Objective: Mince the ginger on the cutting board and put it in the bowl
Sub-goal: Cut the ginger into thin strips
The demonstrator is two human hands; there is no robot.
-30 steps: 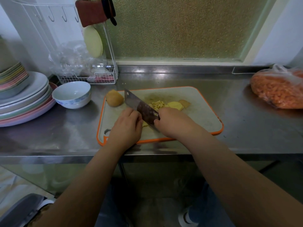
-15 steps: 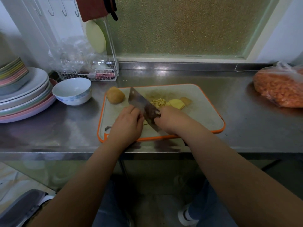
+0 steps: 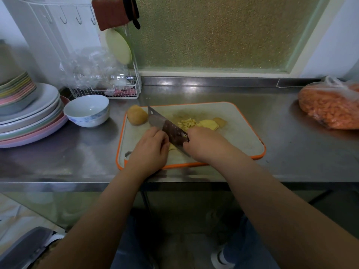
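Observation:
An orange-rimmed white cutting board [image 3: 242, 136] lies on the steel counter. My right hand [image 3: 204, 142] grips the handle of a cleaver [image 3: 165, 126], its blade angled toward the far left over the board. My left hand [image 3: 151, 150], fingers curled, holds down a ginger piece [image 3: 172, 147] right beside the blade; most of that piece is hidden. Chopped ginger bits [image 3: 186, 122] and larger ginger slices [image 3: 209, 124] lie past the blade. A whole ginger lump [image 3: 137, 117] sits at the board's far left corner. The white bowl [image 3: 87, 109] stands left of the board, with nothing in it.
Stacked plates [image 3: 29, 117] fill the counter's left end. A wire rack [image 3: 108, 88] with clear plastic stands behind the bowl. A plastic bag of orange food [image 3: 330, 107] lies at the far right. The counter's front edge runs just below the board.
The cleaver and both hands stay at the same spot on the board, with only a slight shift of the blade. The view has shifted a little.

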